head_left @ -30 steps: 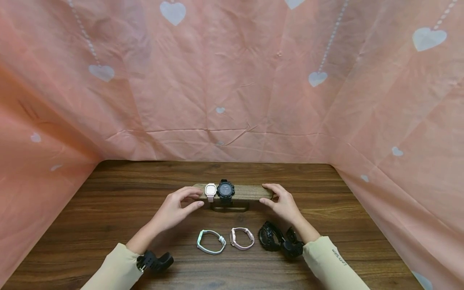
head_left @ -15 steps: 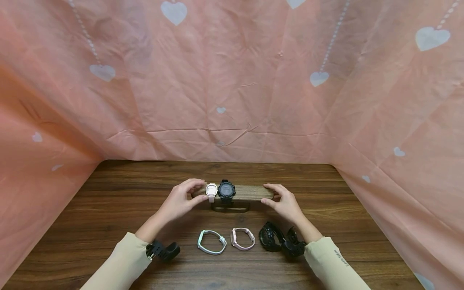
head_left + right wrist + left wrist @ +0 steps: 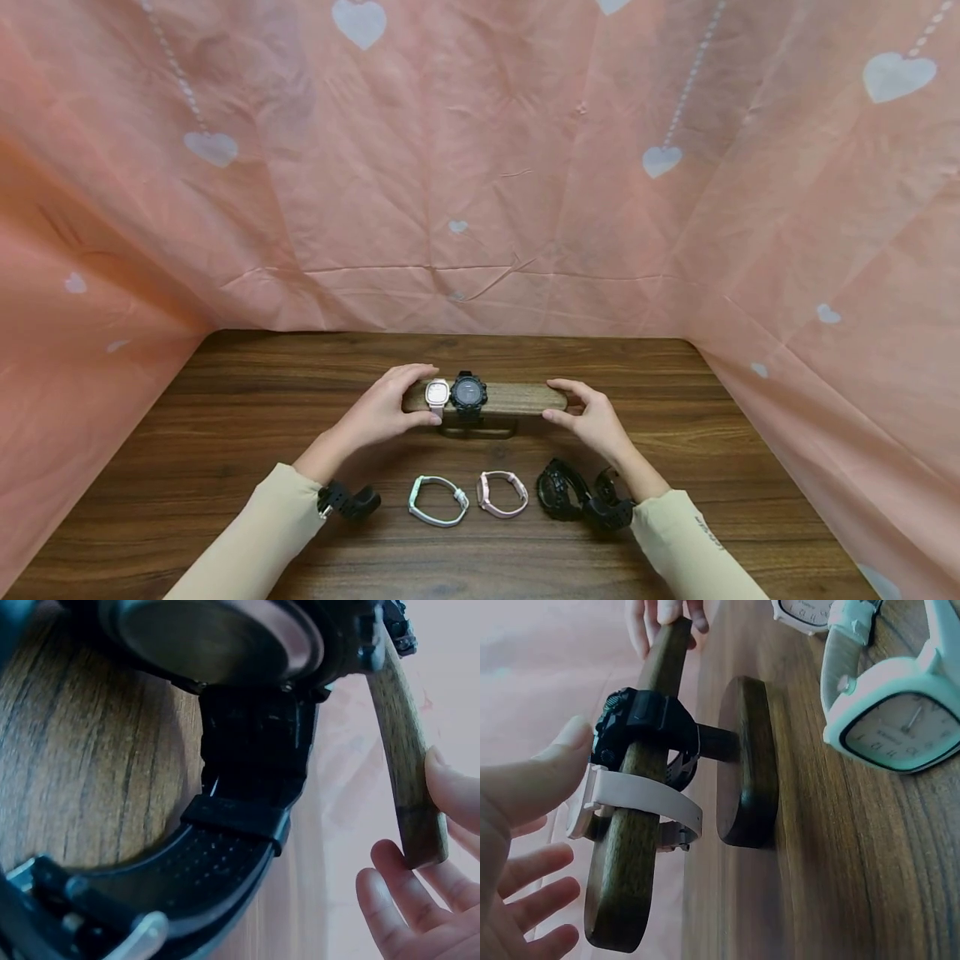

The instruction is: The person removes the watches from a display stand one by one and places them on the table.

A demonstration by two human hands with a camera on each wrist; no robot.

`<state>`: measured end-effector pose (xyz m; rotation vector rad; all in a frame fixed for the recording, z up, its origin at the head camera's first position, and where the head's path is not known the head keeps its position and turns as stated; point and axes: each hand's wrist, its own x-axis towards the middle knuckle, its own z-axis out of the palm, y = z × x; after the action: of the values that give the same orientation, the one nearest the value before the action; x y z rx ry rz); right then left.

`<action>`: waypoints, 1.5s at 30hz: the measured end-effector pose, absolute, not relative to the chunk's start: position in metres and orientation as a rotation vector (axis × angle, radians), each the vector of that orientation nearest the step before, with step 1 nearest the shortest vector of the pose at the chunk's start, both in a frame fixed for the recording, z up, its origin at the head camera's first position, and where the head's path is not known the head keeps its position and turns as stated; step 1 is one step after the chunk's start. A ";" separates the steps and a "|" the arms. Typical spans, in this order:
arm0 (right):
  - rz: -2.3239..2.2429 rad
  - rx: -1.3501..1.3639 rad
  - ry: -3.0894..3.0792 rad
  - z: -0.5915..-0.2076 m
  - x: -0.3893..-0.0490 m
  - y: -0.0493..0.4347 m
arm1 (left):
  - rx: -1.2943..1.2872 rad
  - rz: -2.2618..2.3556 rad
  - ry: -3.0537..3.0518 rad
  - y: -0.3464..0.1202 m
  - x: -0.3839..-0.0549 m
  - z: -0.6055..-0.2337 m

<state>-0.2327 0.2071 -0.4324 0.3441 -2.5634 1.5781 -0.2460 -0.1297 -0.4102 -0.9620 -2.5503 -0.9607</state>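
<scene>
Both hands flank the wooden stand (image 3: 525, 398), one at either end of its bar: the left hand (image 3: 382, 408) is spread wide, its thumb on the near side and its fingers on the far side, while the right hand (image 3: 592, 417) holds the opposite end between thumb and fingers. Running parallel to the far edge of the tabletop (image 3: 225, 400), the bar sits towards that edge, midway between the two sides. What matters most, it seems, is that the pale watch (image 3: 437, 392) lies crosswise on the bar within the left hand's spread, with the black watch (image 3: 468, 392) just beside it on the right; the left hand is much the nearer to both. In the left wrist view its thumb points along the bar past the pale strap, its fingers well apart from the wood; whether the thumb touches a watch cannot be told. Each forearm slants inward from its own near corner. On the tabletop, nearer the person, stand a mint watch (image 3: 438, 502), a pink watch (image 3: 502, 494) and, by the right forearm, a second dark watch (image 3: 557, 492).
</scene>
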 end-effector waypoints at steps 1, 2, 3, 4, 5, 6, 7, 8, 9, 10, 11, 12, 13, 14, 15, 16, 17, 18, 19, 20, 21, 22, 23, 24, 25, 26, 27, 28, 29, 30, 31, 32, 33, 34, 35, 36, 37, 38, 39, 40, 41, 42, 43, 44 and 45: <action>1.591 0.344 -2.561 -0.429 -0.231 0.206 | -0.968 -0.948 -2.563 -0.129 -0.247 -0.411; 1.607 0.342 -2.559 -0.426 -0.229 0.204 | -0.970 -0.941 -2.576 -0.129 -0.249 -0.412; 1.620 0.343 -2.559 -0.422 -0.226 0.203 | -0.971 -0.931 -2.591 -0.128 -0.250 -0.412; 1.625 0.340 -2.560 -0.418 -0.223 0.201 | -0.972 -0.922 -2.608 -0.128 -0.251 -0.413; 1.626 0.337 -2.564 -0.413 -0.220 0.199 | -0.974 -0.916 -2.624 -0.128 -0.252 -0.413; 1.626 0.336 -2.569 -0.410 -0.218 0.198 | -0.974 -0.912 -2.640 -0.127 -0.253 -0.413; 1.624 0.335 -2.571 -0.407 -0.216 0.197 | -0.974 -0.907 -2.658 -0.126 -0.253 -0.413; 1.624 0.329 -2.575 -0.406 -0.215 0.196 | -0.973 -0.903 -2.672 -0.126 -0.254 -0.413; 1.620 0.326 -2.580 -0.405 -0.215 0.196 | -0.980 -0.891 -2.682 -0.125 -0.255 -0.413; 1.614 0.321 -2.584 -0.405 -0.214 0.196 | -0.988 -0.880 -2.691 -0.125 -0.255 -0.413; 1.612 0.317 -2.587 -0.405 -0.214 0.196 | -0.996 -0.866 -2.697 -0.124 -0.256 -0.414; 1.609 0.315 -2.589 -0.405 -0.214 0.196 | -1.004 -0.852 -2.699 -0.124 -0.257 -0.414; 1.602 0.312 -2.593 -0.404 -0.214 0.196 | -1.013 -0.838 -2.700 -0.123 -0.258 -0.414; 1.596 0.309 -2.596 -0.404 -0.214 0.196 | -1.022 -0.822 -2.700 -0.123 -0.259 -0.415; 1.592 0.307 -2.598 -0.404 -0.214 0.196 | -1.031 -0.807 -2.698 -0.123 -0.260 -0.415; 1.591 0.308 -2.597 -0.404 -0.214 0.196 | -1.034 -0.794 -2.702 -0.122 -0.260 -0.416; 1.591 0.313 -2.596 -0.405 -0.215 0.197 | -1.034 -0.790 -2.704 -0.122 -0.261 -0.416; 1.585 0.322 -2.595 -0.406 -0.216 0.197 | -1.034 -0.788 -2.708 -0.122 -0.262 -0.417; 1.583 0.331 -2.593 -0.408 -0.217 0.198 | -1.031 -0.788 -2.714 -0.121 -0.262 -0.418; 1.588 0.333 -2.589 -0.411 -0.219 0.199 | -1.028 -0.789 -2.719 -0.121 -0.262 -0.419; 1.587 0.333 -2.586 -0.415 -0.222 0.200 | -1.024 -0.795 -2.724 -0.121 -0.263 -0.419; 1.583 0.334 -2.588 -0.419 -0.224 0.202 | -1.018 -0.802 -2.729 -0.121 -0.263 -0.420; 1.576 0.332 -2.591 -0.423 -0.226 0.203 | -1.012 -0.811 -2.732 -0.121 -0.263 -0.421; 1.567 0.331 -2.593 -0.427 -0.229 0.204 | -1.009 -0.813 -2.730 -0.121 -0.263 -0.422; 1.565 0.325 -2.592 -0.431 -0.231 0.205 | -1.005 -0.814 -2.726 -0.121 -0.263 -0.422; 1.562 0.314 -2.592 -0.434 -0.233 0.206 | -1.003 -0.816 -2.718 -0.121 -0.264 -0.423; 1.550 0.311 -2.594 -0.435 -0.234 0.206 | -0.999 -0.820 -2.712 -0.120 -0.264 -0.423; 1.543 0.311 -2.593 -0.436 -0.234 0.206 | -0.996 -0.822 -2.703 -0.120 -0.264 -0.424; 1.538 0.314 -2.589 -0.437 -0.235 0.206 | -0.994 -0.827 -2.694 -0.120 -0.264 -0.424; 1.538 0.315 -2.584 -0.437 -0.235 0.205 | -0.991 -0.830 -2.686 -0.120 -0.264 -0.425; 1.540 0.316 -2.580 -0.437 -0.235 0.205 | -0.984 -0.833 -2.683 -0.120 -0.264 -0.425; 1.540 0.316 -2.579 -0.437 -0.235 0.205 | -0.977 -0.837 -2.680 -0.120 -0.264 -0.426; 1.536 0.323 -2.578 -0.437 -0.235 0.205 | -0.972 -0.838 -2.677 -0.120 -0.264 -0.426; 1.534 0.327 -2.578 -0.437 -0.235 0.205 | -0.968 -0.839 -2.675 -0.120 -0.264 -0.427; 1.530 0.326 -2.580 -0.437 -0.235 0.205 | -0.967 -0.839 -2.671 -0.119 -0.265 -0.427; 1.527 0.323 -2.582 -0.437 -0.235 0.205 | -0.966 -0.839 -2.667 -0.119 -0.265 -0.427; 1.521 0.322 -2.585 -0.437 -0.235 0.205 | -0.967 -0.840 -2.663 -0.118 -0.265 -0.428; 1.517 0.318 -2.587 -0.437 -0.235 0.205 | -0.968 -0.840 -2.658 -0.118 -0.265 -0.428; 1.513 0.315 -2.591 -0.437 -0.235 0.205 | -0.970 -0.840 -2.655 -0.118 -0.265 -0.428; 1.514 0.312 -2.593 -0.438 -0.235 0.205 | -0.970 -0.839 -2.653 -0.117 -0.265 -0.428; 1.516 0.311 -2.597 -0.438 -0.234 0.205 | -0.972 -0.840 -2.649 -0.117 -0.265 -0.428; 1.521 0.312 -2.595 -0.438 -0.234 0.205 | -0.971 -0.838 -2.649 -0.117 -0.265 -0.428; 1.524 0.313 -2.595 -0.438 -0.234 0.205 | -0.970 -0.837 -2.650 -0.117 -0.264 -0.428; 1.528 0.313 -2.592 -0.438 -0.234 0.205 | -0.970 -0.837 -2.649 -0.117 -0.264 -0.428; 1.526 0.320 -2.592 -0.438 -0.234 0.205 | -0.970 -0.837 -2.649 -0.117 -0.264 -0.428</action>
<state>-0.2340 0.2053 -0.4379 0.3195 -2.5924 1.5256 -0.2640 -0.1170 -0.4280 -0.9701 -2.6487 -0.8371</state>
